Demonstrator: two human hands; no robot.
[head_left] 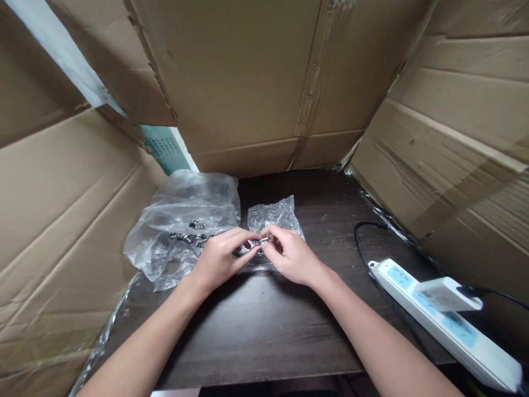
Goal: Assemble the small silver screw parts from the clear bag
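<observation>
Bench [256, 331]: larger plastic bag [198, 193] at left, smaller plastic bag [279, 210] just to its right. Loose metal parts [196, 225] in or on larger plastic bag; cannot tell which. Small metal part [263, 240] between left hand [221, 253] and right hand [291, 253]. Power strip [460, 330] at right, adapter [448, 293] on it, cable [359, 242] along its left side. Cardboard panels [248, 71] left, right and behind.

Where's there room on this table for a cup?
The table looks bare between the left hand, the right hand and its near edge, and between the small clear bag and the black cable. It's crowded at left with the big bag and metal parts, and at right with the power strip.
</observation>
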